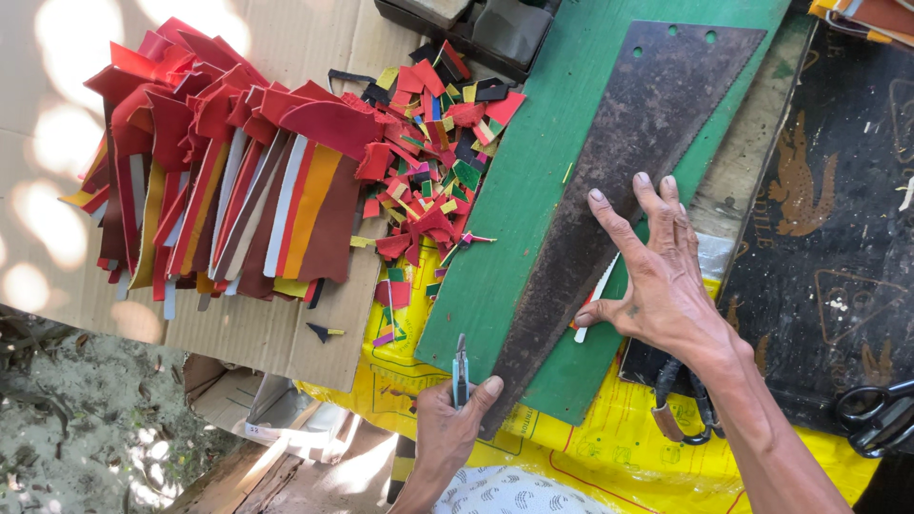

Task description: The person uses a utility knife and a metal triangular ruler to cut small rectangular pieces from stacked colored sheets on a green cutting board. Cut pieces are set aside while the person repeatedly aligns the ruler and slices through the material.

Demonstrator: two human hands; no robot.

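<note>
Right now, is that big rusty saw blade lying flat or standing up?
Lying flat. The saw blade rests along the green board, with the right hand spread on top pressing it down. The left hand holds a small cutter at its edge.

A flattened brown cardboard sheet (286,333) fills the frame from nine to eleven o'clock, plain and unprinted, dappled with light. Below centre, from six to five o'clock, lies a yellow plastic sack (581,457) with red line print and a small green patch, creased and spread flat. At seven o'clock an open brown cardboard box (224,390) sits on the ground. At three o'clock lies a black sheet (838,219) bearing a gold emblem and faint gold outlines.
</note>
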